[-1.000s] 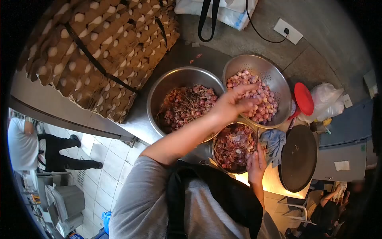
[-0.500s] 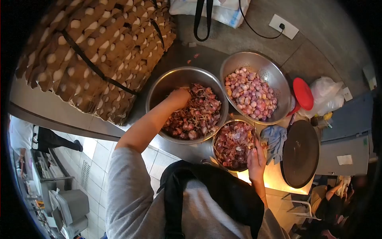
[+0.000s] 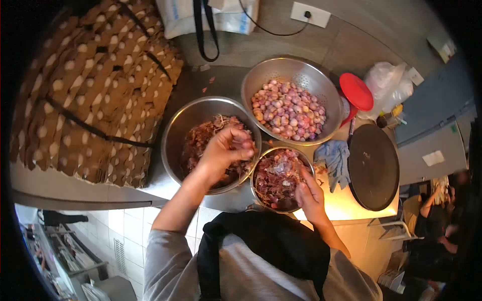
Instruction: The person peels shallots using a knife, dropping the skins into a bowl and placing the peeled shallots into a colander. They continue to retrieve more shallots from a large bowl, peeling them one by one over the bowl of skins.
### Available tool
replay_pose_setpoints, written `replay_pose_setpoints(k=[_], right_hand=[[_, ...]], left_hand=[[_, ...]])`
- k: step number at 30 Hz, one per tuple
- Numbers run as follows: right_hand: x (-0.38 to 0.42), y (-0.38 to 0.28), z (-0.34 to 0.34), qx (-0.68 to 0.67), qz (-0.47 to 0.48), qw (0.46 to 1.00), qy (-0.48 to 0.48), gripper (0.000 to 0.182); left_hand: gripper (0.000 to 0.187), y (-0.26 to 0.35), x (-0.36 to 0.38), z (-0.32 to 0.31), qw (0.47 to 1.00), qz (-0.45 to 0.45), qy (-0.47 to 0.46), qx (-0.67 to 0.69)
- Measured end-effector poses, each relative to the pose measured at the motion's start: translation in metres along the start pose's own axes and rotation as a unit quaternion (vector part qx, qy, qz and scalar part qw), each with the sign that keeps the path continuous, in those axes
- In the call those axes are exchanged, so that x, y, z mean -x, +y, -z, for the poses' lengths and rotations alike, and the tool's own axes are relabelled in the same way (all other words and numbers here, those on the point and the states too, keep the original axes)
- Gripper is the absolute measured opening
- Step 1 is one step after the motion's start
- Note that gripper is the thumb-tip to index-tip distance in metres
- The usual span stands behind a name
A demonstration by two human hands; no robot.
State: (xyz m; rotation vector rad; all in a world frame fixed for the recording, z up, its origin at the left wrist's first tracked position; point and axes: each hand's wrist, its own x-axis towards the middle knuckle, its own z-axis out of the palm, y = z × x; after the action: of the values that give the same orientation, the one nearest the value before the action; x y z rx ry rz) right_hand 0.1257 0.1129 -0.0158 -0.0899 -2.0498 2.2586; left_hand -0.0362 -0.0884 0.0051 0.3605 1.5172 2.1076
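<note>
My left hand (image 3: 226, 153) is raised over the right side of a large steel bowl (image 3: 173, 145) of unpeeled shallots (image 3: 193, 145). Its fingers are curled together around what looks like a reddish shallot, mostly hidden by them. Over the right rim of a smaller steel bowl (image 3: 258, 193), my right hand (image 3: 312, 200) is closed, with the thumb and fingers forward; what it grips cannot be made out. Loose purple-brown skins (image 3: 276, 175) fill that smaller bowl. Behind it, a steel colander (image 3: 329, 83) holds peeled pinkish shallots (image 3: 291, 110).
Stacked egg trays (image 3: 95, 100) tied with black straps stand at the left. On the right lie a blue-grey cloth (image 3: 334, 158) and a dark round pan (image 3: 374, 168). A red lid (image 3: 357, 92) and plastic bag (image 3: 386, 85) are behind. Another person (image 3: 437, 215) is at far right.
My left hand has come up out of the shallots toward the smaller bowl. My right hand, which had a thin blade-like edge showing above it, has turned inward. The camera view has shifted.
</note>
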Motion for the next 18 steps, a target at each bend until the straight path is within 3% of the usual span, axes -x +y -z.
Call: replay_pose_setpoints(k=[1,5,7,13,18], right_hand=[[0.0,-0.001,-0.002,0.0,-0.002,1.0,-0.017,0.044],[0.001,-0.006,-0.009,-0.007,-0.039,0.999,-0.002,0.043],[0.002,-0.001,-0.004,0.093,-0.031,0.995,0.006,0.041],[0.008,0.004,-0.003,0.241,0.063,0.969,0.004,0.041],[0.008,0.0,-0.006,0.243,0.054,0.968,0.013,0.041]], left_hand=[[0.03,-0.011,0.003,-0.011,0.997,0.005,-0.018,0.07],[0.025,-0.031,0.015,-0.046,0.989,0.061,-0.016,0.134],[0.022,-0.038,0.018,-0.057,0.968,0.094,-0.013,0.234],[0.021,-0.046,0.025,-0.067,0.961,0.086,0.029,0.262],[0.022,-0.053,0.028,-0.076,0.962,0.059,0.045,0.261]])
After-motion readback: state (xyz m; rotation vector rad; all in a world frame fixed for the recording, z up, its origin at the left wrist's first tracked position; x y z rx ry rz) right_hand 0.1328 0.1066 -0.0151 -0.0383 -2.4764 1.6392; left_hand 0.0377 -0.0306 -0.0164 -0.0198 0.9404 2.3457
